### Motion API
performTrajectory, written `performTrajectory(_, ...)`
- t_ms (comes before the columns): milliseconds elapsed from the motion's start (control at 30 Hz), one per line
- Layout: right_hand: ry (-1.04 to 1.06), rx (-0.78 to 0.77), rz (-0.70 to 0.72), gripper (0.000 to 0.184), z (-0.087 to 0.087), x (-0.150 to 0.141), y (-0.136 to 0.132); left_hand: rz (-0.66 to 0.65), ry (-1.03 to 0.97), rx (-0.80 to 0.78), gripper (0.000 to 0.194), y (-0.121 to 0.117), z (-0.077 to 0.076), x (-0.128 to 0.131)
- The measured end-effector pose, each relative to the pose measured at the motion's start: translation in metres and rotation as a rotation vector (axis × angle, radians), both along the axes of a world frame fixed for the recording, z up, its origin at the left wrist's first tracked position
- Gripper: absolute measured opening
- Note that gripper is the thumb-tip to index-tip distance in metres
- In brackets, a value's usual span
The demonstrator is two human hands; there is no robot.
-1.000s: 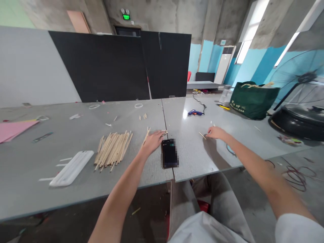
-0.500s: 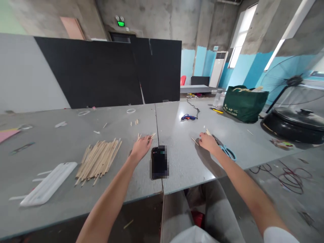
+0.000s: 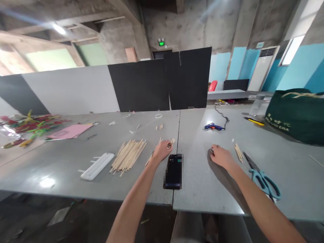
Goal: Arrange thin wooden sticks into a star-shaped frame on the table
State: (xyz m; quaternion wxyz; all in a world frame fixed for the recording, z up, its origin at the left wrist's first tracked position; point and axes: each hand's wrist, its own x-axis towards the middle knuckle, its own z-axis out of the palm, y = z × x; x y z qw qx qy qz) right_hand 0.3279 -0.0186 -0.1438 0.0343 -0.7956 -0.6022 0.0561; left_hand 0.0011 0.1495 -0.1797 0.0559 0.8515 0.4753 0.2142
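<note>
My left hand (image 3: pixel 162 151) is closed, its fingers curled around thin wooden sticks (image 3: pixel 172 141) whose ends stick out past them. Just right of it lies a black phone (image 3: pixel 173 172). My right hand (image 3: pixel 220 156) rests low over the table with its fingers bent together; whatever they pinch is hidden. Beside that hand are a few short wooden sticks (image 3: pixel 238 152) and a pair of blue-handled scissors (image 3: pixel 262 179). A pile of longer wooden sticks (image 3: pixel 128 156) sits left of my left hand.
A blue glue gun (image 3: pixel 213 126) with a cord lies ahead. A yellow cutter (image 3: pixel 255 122), a clear bottle (image 3: pixel 257 105) and a green bag (image 3: pixel 291 116) stand at the right. A white plastic case (image 3: pixel 98 166) and pink paper (image 3: pixel 74 131) are at left. Black panels (image 3: pixel 144 86) rise behind.
The view has swung left and tilted up. My right hand has moved left, away from the short sticks and scissors, which now show beside it. My left hand stays by the phone.
</note>
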Motion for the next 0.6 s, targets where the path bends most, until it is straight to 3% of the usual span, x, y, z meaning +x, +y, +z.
performTrajectory(200,-0.017,-0.017,0.1,0.034,-0.002,-0.013,-0.002,0.004,-0.041,-0.018,0.012,0.003,0.003,-0.001)
performTrajectory(400,-0.056,0.007,0.089,0.04,0.003,-0.011,-0.006,-0.013,-0.07,0.0,0.007,0.004,0.0,-0.004)
performTrajectory(600,-0.072,-0.056,0.073,0.042,0.005,-0.008,-0.01,0.049,-0.088,-0.006,0.024,0.004,-0.002,0.001)
